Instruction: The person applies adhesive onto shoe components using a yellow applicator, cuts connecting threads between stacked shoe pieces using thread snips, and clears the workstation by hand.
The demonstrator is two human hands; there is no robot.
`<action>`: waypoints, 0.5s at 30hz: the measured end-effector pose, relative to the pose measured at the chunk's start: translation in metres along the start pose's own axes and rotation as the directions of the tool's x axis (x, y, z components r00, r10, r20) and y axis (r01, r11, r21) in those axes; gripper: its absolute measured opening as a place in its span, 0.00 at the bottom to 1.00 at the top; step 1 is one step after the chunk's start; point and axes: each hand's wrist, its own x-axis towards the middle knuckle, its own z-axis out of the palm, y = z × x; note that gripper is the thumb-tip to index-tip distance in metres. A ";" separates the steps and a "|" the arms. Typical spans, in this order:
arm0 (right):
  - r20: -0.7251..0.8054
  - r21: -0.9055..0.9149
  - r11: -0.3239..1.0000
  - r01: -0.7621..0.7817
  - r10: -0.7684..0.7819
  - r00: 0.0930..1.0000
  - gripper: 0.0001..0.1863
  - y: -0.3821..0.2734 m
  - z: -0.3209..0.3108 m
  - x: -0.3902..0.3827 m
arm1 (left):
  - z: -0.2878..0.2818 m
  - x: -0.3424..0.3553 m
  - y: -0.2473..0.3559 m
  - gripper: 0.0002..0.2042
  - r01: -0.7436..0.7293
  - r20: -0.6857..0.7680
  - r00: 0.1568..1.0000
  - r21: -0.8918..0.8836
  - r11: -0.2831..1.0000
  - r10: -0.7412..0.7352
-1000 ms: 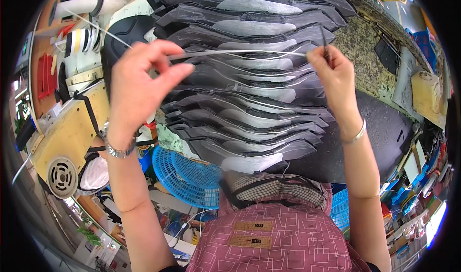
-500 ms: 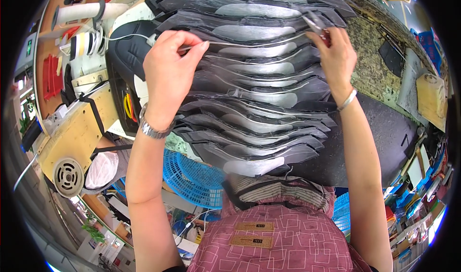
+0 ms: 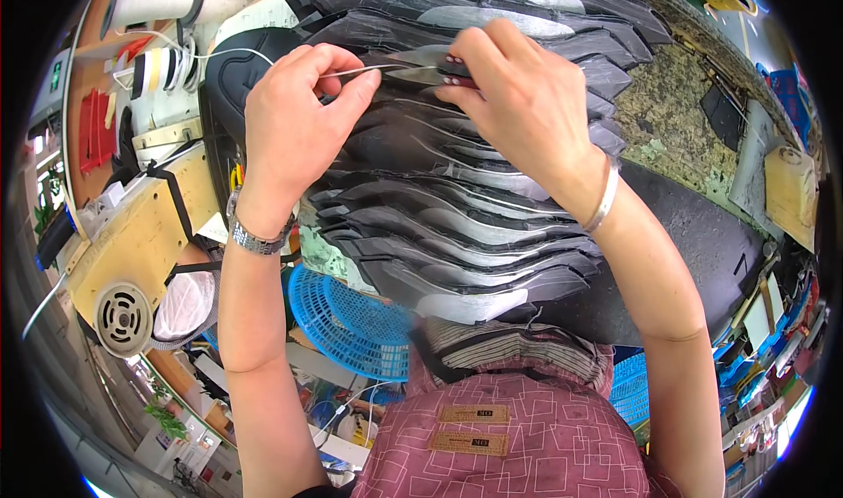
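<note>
My left hand [image 3: 299, 116] pinches a thin white cord [image 3: 221, 54] between thumb and fingers. The cord runs back to a white spool [image 3: 154, 9] at the upper left, and a short length sticks out past my fingertips. In my right hand [image 3: 527, 103] is a pair of small scissors [image 3: 417, 74], blades pointing left at the cord beside my left fingertips. Whether the blades meet the cord I cannot tell. Beneath both hands lies a row of overlapping curved black pieces [image 3: 474, 226], several with whitish-grey patches.
A black padded piece [image 3: 250, 76] is left of my left hand. Blue plastic baskets [image 3: 351, 322] stand below the table's near edge. The worn tabletop [image 3: 659, 111] extends to the right, with a wooden block [image 3: 790, 191] at its far side. A patterned apron covers my lap.
My right hand has swung left with the scissors, from the right end of the pieces to beside my left hand. My left hand has shifted slightly left, still holding the cord.
</note>
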 end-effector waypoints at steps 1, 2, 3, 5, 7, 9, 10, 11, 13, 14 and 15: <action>-0.065 0.002 0.998 0.056 -0.056 0.996 0.17 -0.002 0.005 0.006 | -0.002 -0.001 0.002 0.05 0.028 0.018 0.999 -0.013 1.000 -0.028; -0.064 0.003 0.998 0.061 -0.061 0.996 0.17 -0.005 0.009 0.010 | -0.003 -0.001 0.002 0.05 0.031 0.014 0.999 -0.013 0.999 -0.031; -0.060 -0.059 0.997 0.051 -0.055 0.997 0.16 -0.008 0.012 0.013 | -0.002 -0.001 0.003 0.05 0.034 0.012 0.999 -0.048 0.998 -0.033; -0.054 -0.119 0.992 0.048 -0.054 0.997 0.16 -0.011 0.014 0.014 | -0.002 -0.002 0.001 0.04 0.042 0.005 0.999 -0.083 0.996 -0.042; -0.033 -0.174 0.985 0.008 -0.014 0.999 0.17 -0.013 0.011 0.009 | -0.004 -0.005 -0.002 0.04 0.062 -0.009 0.998 -0.087 0.994 -0.063; -0.018 -0.017 0.996 -0.088 0.087 0.996 0.17 -0.014 0.003 0.005 | -0.008 -0.009 -0.002 0.04 0.095 0.005 0.995 -0.176 0.980 -0.096; 0.011 0.139 0.972 -0.190 0.190 0.982 0.17 -0.015 -0.001 0.004 | -0.011 -0.011 -0.001 0.04 0.126 0.025 0.992 -0.260 0.957 -0.123; 0.000 0.270 0.932 -0.242 0.251 0.968 0.19 -0.017 -0.005 0.004 | -0.014 -0.012 0.004 0.04 0.121 0.027 0.993 -0.263 0.957 -0.119; 0.140 0.506 0.783 -0.361 0.338 0.931 0.18 -0.021 -0.006 0.009 | -0.019 -0.012 0.016 0.05 0.103 0.132 0.990 -0.410 0.906 -0.053; 0.296 0.684 0.560 -0.468 0.373 0.879 0.17 -0.024 -0.005 0.011 | -0.019 -0.011 0.019 0.05 0.098 0.136 0.990 -0.414 0.905 -0.045; 0.479 0.727 0.364 -0.582 0.339 0.810 0.14 -0.026 -0.006 0.014 | -0.020 -0.010 0.021 0.06 0.022 0.132 0.991 -0.325 0.946 0.022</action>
